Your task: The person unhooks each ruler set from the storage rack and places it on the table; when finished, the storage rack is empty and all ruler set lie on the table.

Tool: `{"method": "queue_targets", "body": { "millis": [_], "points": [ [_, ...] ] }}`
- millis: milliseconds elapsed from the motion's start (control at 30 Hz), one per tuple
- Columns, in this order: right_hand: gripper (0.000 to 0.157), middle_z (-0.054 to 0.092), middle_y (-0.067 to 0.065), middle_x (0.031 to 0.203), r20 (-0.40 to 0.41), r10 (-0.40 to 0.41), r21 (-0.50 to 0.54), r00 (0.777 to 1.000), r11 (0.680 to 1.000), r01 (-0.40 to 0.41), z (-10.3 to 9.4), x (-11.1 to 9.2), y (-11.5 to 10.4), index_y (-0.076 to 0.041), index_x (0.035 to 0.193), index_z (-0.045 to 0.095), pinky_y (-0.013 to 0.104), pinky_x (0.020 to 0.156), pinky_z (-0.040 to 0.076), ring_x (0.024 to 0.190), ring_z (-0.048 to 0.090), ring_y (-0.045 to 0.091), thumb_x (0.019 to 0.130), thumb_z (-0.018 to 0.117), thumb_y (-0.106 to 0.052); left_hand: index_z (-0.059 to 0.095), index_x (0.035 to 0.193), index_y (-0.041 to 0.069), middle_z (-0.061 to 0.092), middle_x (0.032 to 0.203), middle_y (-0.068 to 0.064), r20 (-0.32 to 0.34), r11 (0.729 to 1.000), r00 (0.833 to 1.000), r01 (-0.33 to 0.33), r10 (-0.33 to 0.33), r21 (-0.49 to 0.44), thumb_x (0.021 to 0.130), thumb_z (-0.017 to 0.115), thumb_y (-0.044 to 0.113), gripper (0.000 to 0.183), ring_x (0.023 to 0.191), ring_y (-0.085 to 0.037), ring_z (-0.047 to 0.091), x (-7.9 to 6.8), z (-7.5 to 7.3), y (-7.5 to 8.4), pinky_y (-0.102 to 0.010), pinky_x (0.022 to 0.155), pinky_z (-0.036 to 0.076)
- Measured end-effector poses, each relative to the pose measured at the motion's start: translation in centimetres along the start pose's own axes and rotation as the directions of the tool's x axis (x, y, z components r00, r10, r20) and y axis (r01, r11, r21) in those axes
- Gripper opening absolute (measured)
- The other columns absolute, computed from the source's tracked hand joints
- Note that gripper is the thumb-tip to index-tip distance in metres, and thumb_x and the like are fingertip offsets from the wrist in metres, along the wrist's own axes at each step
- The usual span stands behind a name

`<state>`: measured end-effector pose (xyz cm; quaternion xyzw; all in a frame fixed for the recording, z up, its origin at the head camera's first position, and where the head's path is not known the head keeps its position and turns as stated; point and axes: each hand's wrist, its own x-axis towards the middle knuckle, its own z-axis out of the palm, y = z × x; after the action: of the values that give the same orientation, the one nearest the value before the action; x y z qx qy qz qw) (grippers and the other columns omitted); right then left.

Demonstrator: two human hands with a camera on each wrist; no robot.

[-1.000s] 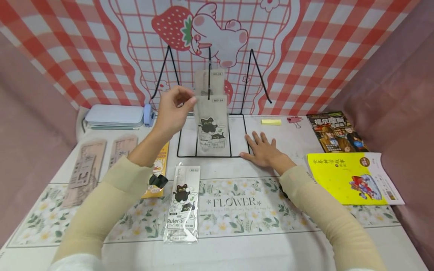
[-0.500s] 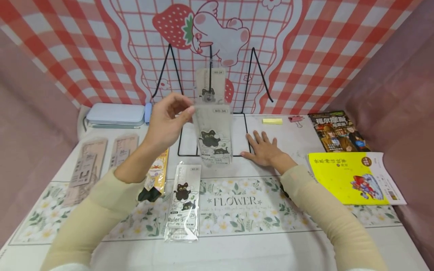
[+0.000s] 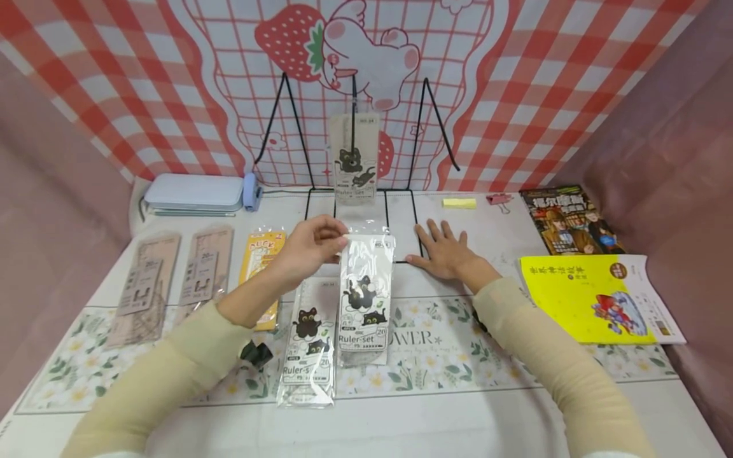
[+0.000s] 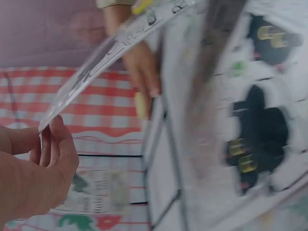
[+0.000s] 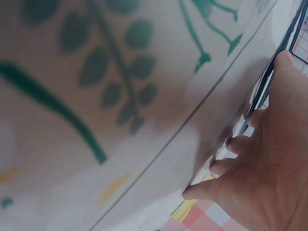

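My left hand (image 3: 314, 248) pinches the upper left edge of a clear-wrapped ruler set (image 3: 365, 305) printed with black cats. In the left wrist view, thumb and fingers grip the packet's edge (image 4: 82, 79). A second ruler set (image 3: 309, 346) of the same design lies on the table, just left of the held one. Behind them, another ruler set (image 3: 355, 172) hangs from the middle hook of a black wire rack (image 3: 416, 222). My right hand (image 3: 446, 254) lies flat with fingers spread, its fingertips at the right side of the rack's base.
On the left lie two pinkish ruler packets (image 3: 143, 286), a yellow duck packet (image 3: 265, 248), and a light blue case (image 3: 193, 194). To the right are a yellow book (image 3: 572, 299), a dark comic-style book (image 3: 564, 222), a pink binder clip (image 3: 499, 201) and yellow sticky notes (image 3: 459, 203).
My left hand has drawn a ruler set forward off the rack's middle hook and lowered it toward the table, uncovering the one hanging behind. My right hand stays in place.
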<state>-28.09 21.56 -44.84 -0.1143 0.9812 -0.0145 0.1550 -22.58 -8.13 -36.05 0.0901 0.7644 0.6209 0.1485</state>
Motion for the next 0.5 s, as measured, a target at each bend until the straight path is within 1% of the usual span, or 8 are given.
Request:
{"method": "queue_targets", "body": {
  "millis": [67,133,200,300,367,500],
  "points": [
    [0.084,-0.004,0.014,0.165,0.003,0.001,0.002,1.000,1.000,-0.001,0.0,0.0,0.0,-0.023,0.157,-0.001,0.074,0.116,0.006,0.152,-0.003,0.042,0.094,0.031,-0.069,0.054,0.117,0.000,0.061,0.099,-0.005,-0.005,1.000,1.000,0.030,-0.030,0.007,0.093,0.060,0.004,0.025,0.086,-0.011,0.063,0.2,0.4,-1.1,-0.029,0.080,0.061],
    [0.084,-0.004,0.014,0.165,0.004,0.001,0.004,1.000,1.000,-0.001,-0.1,0.0,0.0,-0.023,0.157,-0.001,0.074,0.116,0.006,0.151,-0.003,0.042,0.094,0.031,-0.069,0.053,0.120,0.001,0.061,0.099,-0.006,0.000,0.999,0.999,0.035,-0.035,0.019,0.090,0.062,0.001,0.031,0.086,-0.011,0.062,0.3,0.8,-2.0,-0.029,0.080,0.061],
    [0.084,-0.005,0.013,0.165,0.006,0.001,0.007,1.000,1.000,-0.001,-0.1,-0.1,0.0,-0.023,0.157,-0.001,0.074,0.116,0.006,0.152,-0.003,0.041,0.094,0.031,-0.069,0.051,0.122,0.003,0.061,0.101,-0.008,0.018,0.998,0.999,0.036,-0.037,0.052,0.085,0.065,-0.002,0.040,0.086,-0.012,0.062,0.3,1.1,-2.9,-0.030,0.080,0.060],
    [0.084,-0.005,0.013,0.165,0.008,-0.005,0.008,1.000,1.000,0.005,-0.1,0.0,0.0,-0.023,0.157,-0.001,0.074,0.116,0.005,0.151,-0.003,0.042,0.094,0.030,-0.070,0.049,0.124,0.004,0.062,0.103,-0.012,0.051,0.994,0.998,0.035,-0.040,0.104,0.079,0.068,-0.008,0.050,0.083,-0.013,0.062,0.2,1.6,-4.3,-0.029,0.076,0.059],
    [0.085,-0.005,0.014,0.165,0.009,-0.009,0.006,1.000,1.000,0.009,-0.1,0.0,0.0,-0.023,0.157,-0.002,0.074,0.116,0.005,0.151,-0.003,0.042,0.094,0.030,-0.070,0.049,0.124,0.005,0.063,0.104,-0.013,0.065,0.988,0.996,0.051,-0.061,0.143,0.078,0.070,-0.008,0.053,0.081,-0.014,0.062,0.1,1.9,-5.1,-0.028,0.074,0.058],
    [0.085,-0.006,0.014,0.165,0.012,-0.013,0.005,1.000,1.000,0.013,-0.1,0.0,0.1,-0.022,0.156,-0.002,0.074,0.116,0.005,0.151,-0.004,0.042,0.094,0.030,-0.070,0.052,0.124,0.006,0.063,0.105,-0.013,0.064,0.972,0.990,0.110,-0.126,0.207,0.077,0.072,-0.005,0.052,0.079,-0.014,0.063,-0.3,2.3,-6.1,-0.026,0.070,0.057]
  ]
}}
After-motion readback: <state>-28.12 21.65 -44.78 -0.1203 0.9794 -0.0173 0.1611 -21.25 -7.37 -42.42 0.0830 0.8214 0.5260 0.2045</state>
